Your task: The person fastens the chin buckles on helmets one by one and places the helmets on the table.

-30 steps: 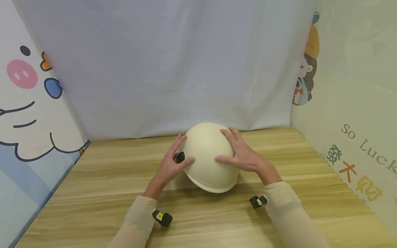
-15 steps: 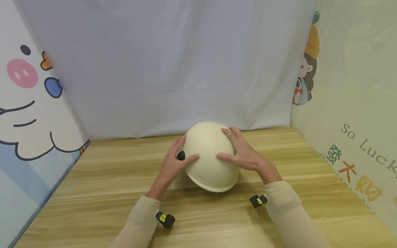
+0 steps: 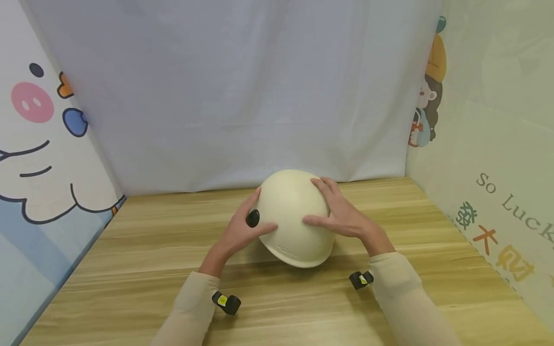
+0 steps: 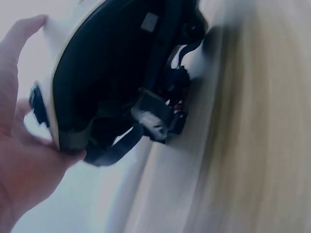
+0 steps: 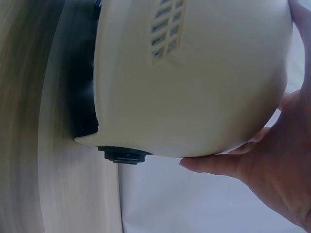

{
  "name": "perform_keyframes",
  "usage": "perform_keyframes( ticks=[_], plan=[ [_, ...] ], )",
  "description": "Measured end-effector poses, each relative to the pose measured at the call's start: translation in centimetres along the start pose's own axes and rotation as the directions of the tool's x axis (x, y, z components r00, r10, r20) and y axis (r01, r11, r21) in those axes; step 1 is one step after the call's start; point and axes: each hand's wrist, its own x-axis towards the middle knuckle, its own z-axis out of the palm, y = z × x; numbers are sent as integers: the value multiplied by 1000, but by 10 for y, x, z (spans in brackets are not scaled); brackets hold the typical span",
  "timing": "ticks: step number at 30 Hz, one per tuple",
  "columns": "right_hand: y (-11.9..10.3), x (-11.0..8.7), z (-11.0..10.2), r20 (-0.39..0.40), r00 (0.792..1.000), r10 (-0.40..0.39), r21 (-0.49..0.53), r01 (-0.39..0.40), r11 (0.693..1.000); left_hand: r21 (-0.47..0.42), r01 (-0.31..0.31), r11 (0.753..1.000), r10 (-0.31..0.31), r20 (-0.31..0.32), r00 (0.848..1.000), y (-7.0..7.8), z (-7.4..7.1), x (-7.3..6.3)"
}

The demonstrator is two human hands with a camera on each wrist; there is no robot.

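Observation:
A cream hard-shell helmet (image 3: 290, 216) stands on the table in the head view, its dome up and its near rim tilted. My left hand (image 3: 240, 228) grips its left side, thumb on the near face, beside a round black fitting (image 3: 253, 218). Spread over the right side of the dome, my right hand (image 3: 344, 214) holds the shell. The blurred left wrist view looks into the dark helmet lining (image 4: 109, 53), with a black strap (image 4: 119, 148) hanging below. Vent slots (image 5: 165, 29) and another black side fitting (image 5: 124, 154) show in the right wrist view.
The wood-grain table (image 3: 143, 269) runs back to a pale hanging cloth (image 3: 225, 96). Printed panels stand at the left (image 3: 39, 158) and right (image 3: 489, 120). Small black wrist cameras (image 3: 226, 302) are worn at both cuffs.
The left wrist shifts slightly right, then back left, while its thumb slides a little on the shell. The helmet and right hand stay nearly in place.

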Motion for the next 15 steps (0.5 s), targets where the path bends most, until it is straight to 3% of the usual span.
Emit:
perform_keyframes(
  ticks=[5,9,15],
  plan=[
    [5,-1,-3,-7,1000,-8,24,8,1000,-178,13,984,-4,54,999,-24,-5,5],
    [9,-1,-7,-11,1000,-19,55,20,998,-248,25,968,-26,1,1000,-29,-1,6],
    [14,-2,-11,-19,999,-39,107,41,993,-355,-20,935,-15,-97,995,-26,14,8]
  ],
)
